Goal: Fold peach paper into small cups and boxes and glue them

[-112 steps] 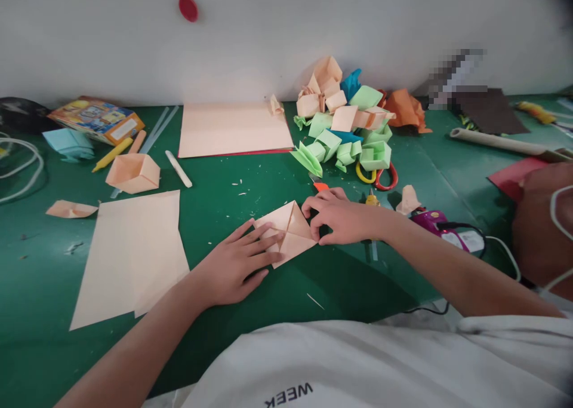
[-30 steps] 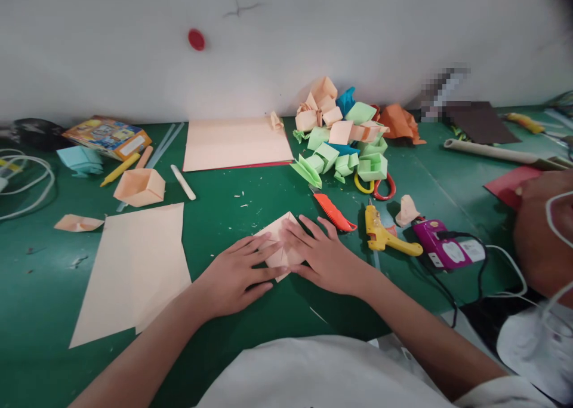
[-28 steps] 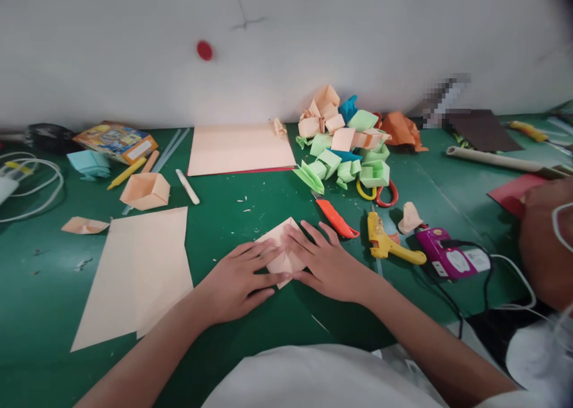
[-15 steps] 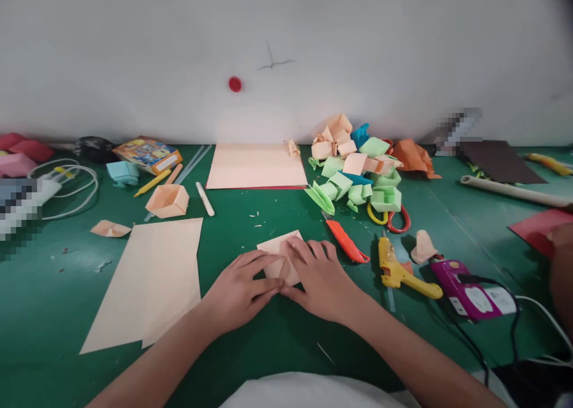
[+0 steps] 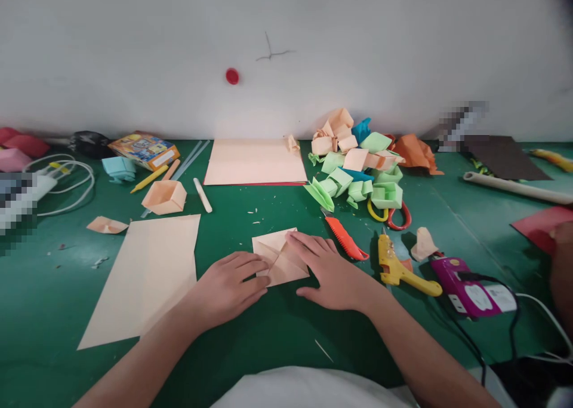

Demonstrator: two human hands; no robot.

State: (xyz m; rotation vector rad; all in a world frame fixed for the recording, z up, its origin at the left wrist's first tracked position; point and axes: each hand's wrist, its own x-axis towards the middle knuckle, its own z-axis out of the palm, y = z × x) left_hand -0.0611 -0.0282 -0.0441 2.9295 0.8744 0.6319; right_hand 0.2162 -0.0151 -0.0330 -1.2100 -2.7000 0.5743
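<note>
A small folded peach paper square (image 5: 278, 257) lies on the green table (image 5: 277, 330) right in front of me. My left hand (image 5: 226, 285) rests flat at its lower left edge, fingers stretched out and touching the paper. My right hand (image 5: 329, 270) lies flat on its right side, fingertips pressing along a fold. Neither hand grips anything. Creases run across the exposed part of the square.
A large peach sheet (image 5: 143, 276) lies to the left, another (image 5: 255, 162) at the back. A peach paper box (image 5: 164, 196), a pile of folded papers (image 5: 358, 163), scissors (image 5: 394, 214), an orange cutter (image 5: 345, 239), a yellow glue gun (image 5: 400, 267) and a purple tool (image 5: 465, 288) surround the spot.
Both hands have slid apart and back toward me, baring more of the folded square. The view has tilted up from 3.7 s ago, showing more of the wall.
</note>
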